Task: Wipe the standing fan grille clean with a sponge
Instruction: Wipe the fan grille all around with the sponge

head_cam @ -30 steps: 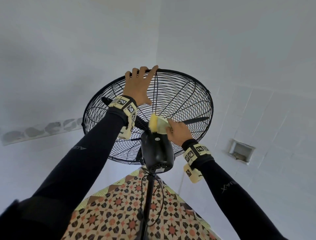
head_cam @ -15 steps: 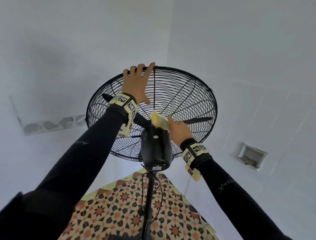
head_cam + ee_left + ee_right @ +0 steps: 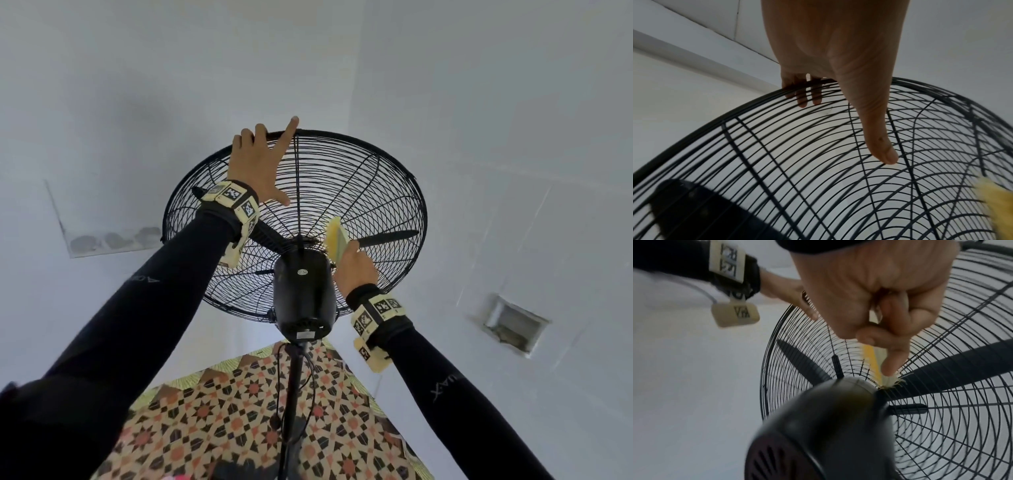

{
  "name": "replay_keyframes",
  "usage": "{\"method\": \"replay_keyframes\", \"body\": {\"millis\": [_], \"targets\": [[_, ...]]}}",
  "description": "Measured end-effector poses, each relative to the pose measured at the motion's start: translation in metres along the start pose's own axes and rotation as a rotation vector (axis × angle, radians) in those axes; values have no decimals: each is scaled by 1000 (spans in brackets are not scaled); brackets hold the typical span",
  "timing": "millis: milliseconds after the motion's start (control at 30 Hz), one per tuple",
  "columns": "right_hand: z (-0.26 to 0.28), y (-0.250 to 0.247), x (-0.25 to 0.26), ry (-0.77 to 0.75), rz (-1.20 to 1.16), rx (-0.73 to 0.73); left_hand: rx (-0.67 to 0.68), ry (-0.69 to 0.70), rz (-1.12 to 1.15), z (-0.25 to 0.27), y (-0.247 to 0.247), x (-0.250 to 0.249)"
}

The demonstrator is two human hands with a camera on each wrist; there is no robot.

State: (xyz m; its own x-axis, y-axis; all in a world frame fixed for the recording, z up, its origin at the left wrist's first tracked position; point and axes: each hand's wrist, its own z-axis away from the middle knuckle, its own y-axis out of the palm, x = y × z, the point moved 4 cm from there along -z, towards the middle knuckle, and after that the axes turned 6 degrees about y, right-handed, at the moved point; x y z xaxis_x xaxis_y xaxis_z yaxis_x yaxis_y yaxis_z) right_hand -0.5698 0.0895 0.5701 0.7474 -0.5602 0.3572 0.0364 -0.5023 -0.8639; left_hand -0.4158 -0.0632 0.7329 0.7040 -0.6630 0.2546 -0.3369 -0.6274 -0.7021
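Note:
The black standing fan's rear grille (image 3: 370, 192) tilts above me, with the motor housing (image 3: 303, 291) at its centre. My left hand (image 3: 260, 164) holds the top rim: the fingers (image 3: 803, 97) hook over the rim wires and the thumb (image 3: 879, 146) lies straight on the grille (image 3: 777, 146). My right hand (image 3: 356, 267) grips a yellow sponge (image 3: 335, 236) with a pale side and presses it on the wires just right of the motor. In the right wrist view the fingers (image 3: 894, 353) pinch the sponge (image 3: 871, 356) against the grille (image 3: 962, 434) beside the housing (image 3: 828, 426).
Black blades (image 3: 387, 238) sit inside the cage. The fan's pole (image 3: 291, 394) and its hanging cord (image 3: 310, 411) run down to a patterned tile floor (image 3: 222, 411). White walls close in behind, with a small recess (image 3: 513, 325) in the tiled wall at right.
My right hand has slid the sponge from above the motor housing to its right side on the grille. The left hand has kept its hold on the top rim.

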Motion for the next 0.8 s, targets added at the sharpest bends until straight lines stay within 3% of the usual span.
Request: {"method": "replay_keyframes", "body": {"millis": [200, 267, 367, 400, 500, 633, 800], "targets": [[-6, -1, 19, -302, 24, -2, 60, -78, -76, 4, -12, -26], [-12, -1, 7, -223, 23, -12, 76, -97, -123, 4, -16, -37], [-22, -5, -29, 85, -61, 4, 91, -140, -142, 7, -19, -42], [-24, -5, -35, 108, -91, 9, 99, -144, -136, 8, -19, -42], [-19, -12, -24, 56, -193, 6, 110, -126, -144, 7, -21, -40], [-10, -11, 11, 175, -372, 47, 119, -116, -150, 5, -23, -47], [6, 15, 52, 25, -525, 130, 112, -137, -139, 10, -23, -38]]}}
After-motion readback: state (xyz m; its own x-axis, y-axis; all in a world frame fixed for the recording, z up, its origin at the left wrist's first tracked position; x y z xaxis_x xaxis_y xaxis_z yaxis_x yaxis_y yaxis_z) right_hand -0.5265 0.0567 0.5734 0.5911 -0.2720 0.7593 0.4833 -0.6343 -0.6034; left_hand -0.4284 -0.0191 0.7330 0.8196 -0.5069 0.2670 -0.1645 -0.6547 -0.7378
